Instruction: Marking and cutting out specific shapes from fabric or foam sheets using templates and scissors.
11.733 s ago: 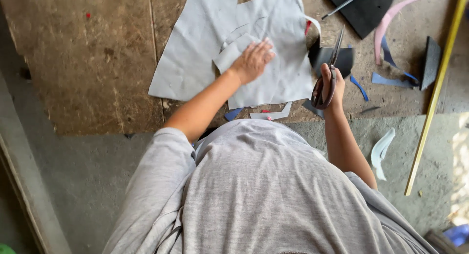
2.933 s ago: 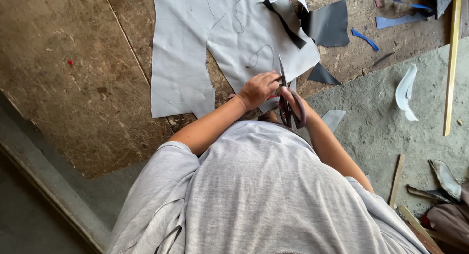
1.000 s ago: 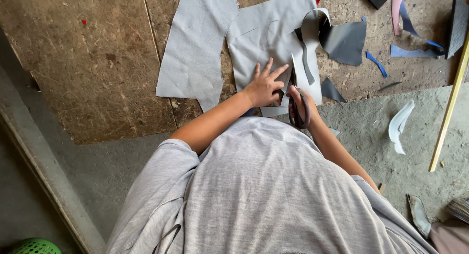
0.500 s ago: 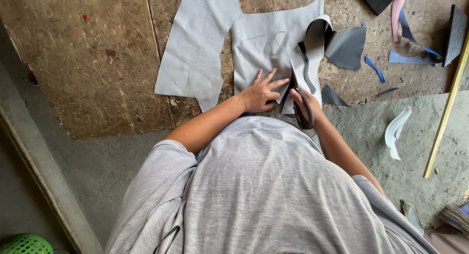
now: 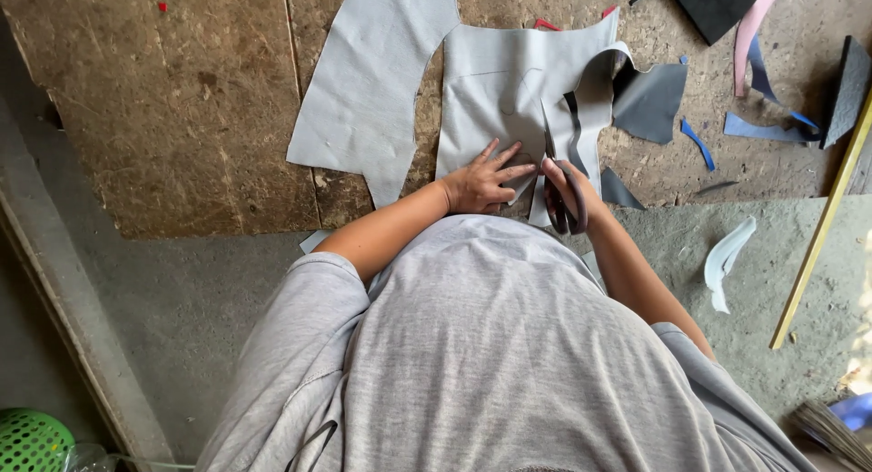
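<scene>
A large grey sheet [image 5: 381,81] of thin material lies flat on a brown board [image 5: 163,109], cut into an irregular outline. My left hand [image 5: 486,177] presses flat on its near edge with fingers spread. My right hand [image 5: 568,190] grips a pair of scissors [image 5: 556,168], whose blades point away from me into the sheet. A cut strip [image 5: 590,99] curls up beside the blades, dark on its underside.
Dark grey offcuts [image 5: 649,99], blue strips [image 5: 754,127], a pink strip [image 5: 754,27] and a black piece [image 5: 713,0] lie at the right. A white curved scrap [image 5: 727,258] and a yellow stick [image 5: 822,222] rest on the concrete. A green basket [image 5: 32,440] sits bottom left.
Over the earlier frames the sheet has been turned and cut further. In the last second my left hand stayed flat while the scissors moved forward along the cut.
</scene>
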